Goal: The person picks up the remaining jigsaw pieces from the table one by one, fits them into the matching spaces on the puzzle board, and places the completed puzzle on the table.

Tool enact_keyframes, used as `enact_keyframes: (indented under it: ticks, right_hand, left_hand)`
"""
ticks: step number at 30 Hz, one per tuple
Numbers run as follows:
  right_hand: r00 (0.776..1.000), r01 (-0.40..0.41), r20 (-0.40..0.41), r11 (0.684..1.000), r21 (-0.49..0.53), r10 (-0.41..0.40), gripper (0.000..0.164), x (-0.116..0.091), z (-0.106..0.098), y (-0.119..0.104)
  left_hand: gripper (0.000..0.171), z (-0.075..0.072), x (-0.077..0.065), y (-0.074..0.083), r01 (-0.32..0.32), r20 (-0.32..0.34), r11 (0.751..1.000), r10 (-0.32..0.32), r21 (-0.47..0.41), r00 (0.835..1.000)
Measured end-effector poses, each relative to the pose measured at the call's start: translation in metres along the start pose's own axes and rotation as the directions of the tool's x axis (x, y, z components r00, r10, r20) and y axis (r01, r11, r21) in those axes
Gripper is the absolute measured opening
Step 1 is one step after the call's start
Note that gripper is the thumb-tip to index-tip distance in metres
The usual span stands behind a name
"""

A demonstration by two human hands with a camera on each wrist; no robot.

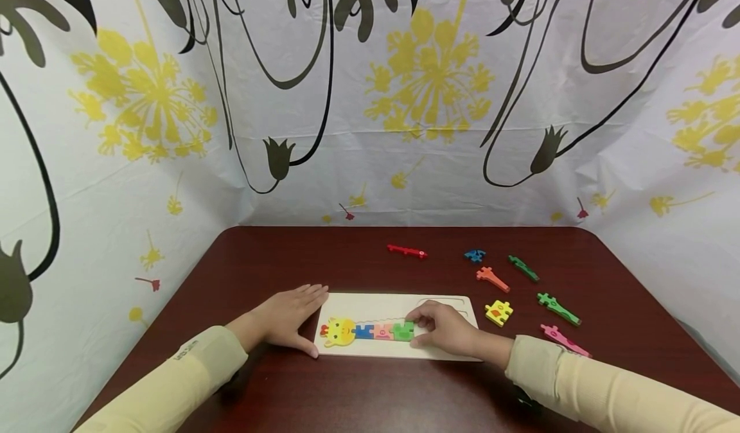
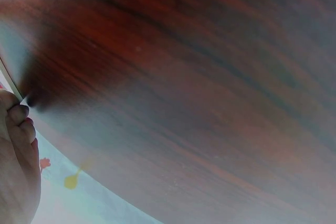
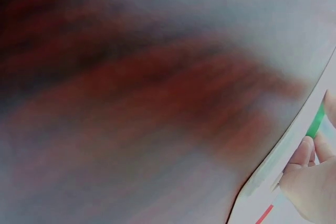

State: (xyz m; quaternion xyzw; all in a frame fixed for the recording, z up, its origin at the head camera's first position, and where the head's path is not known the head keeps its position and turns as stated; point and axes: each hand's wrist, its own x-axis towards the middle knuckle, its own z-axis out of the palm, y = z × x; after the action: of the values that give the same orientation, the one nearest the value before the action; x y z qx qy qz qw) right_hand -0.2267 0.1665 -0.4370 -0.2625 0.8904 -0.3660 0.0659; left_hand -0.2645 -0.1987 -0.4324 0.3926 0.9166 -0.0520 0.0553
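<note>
A pale wooden puzzle board point(image 1: 364, 304) lies on the table. In its recess sit a yellow giraffe-head piece point(image 1: 340, 332), a blue piece point(image 1: 363, 331) and a pink piece point(image 1: 383, 331), joined in a row. At the row's right end is a green puzzle piece point(image 1: 403, 331), which my right hand point(image 1: 448, 330) pinches between thumb and fingers; the right wrist view shows the green piece point(image 3: 316, 121) between them. My left hand point(image 1: 291, 317) rests at the board's left edge, its fingers straight and thumb spread. Only part of the left hand point(image 2: 18, 161) shows in the left wrist view.
Right of the board lie a yellow piece point(image 1: 498, 313), an orange piece point(image 1: 493, 279), a pink piece point(image 1: 565, 340) and green pieces point(image 1: 558, 309). A blue piece point(image 1: 475, 256) and a red piece point(image 1: 407, 251) lie farther back. Patterned cloth point(image 1: 370, 182) surrounds the dark table point(image 1: 300, 394).
</note>
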Motion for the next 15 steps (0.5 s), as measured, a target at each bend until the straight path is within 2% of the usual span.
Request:
enact_keyframes:
  ticks: [15]
  right_hand:
    - [1.0, -0.02, 0.008, 0.999, 0.046, 0.02, 0.037, 0.0004, 0.0, -0.0023]
  left_hand:
    - [0.12, -0.0006, -0.0012, 0.0005, -0.009, -0.01, 1.0, 0.009, 0.011, 1.0]
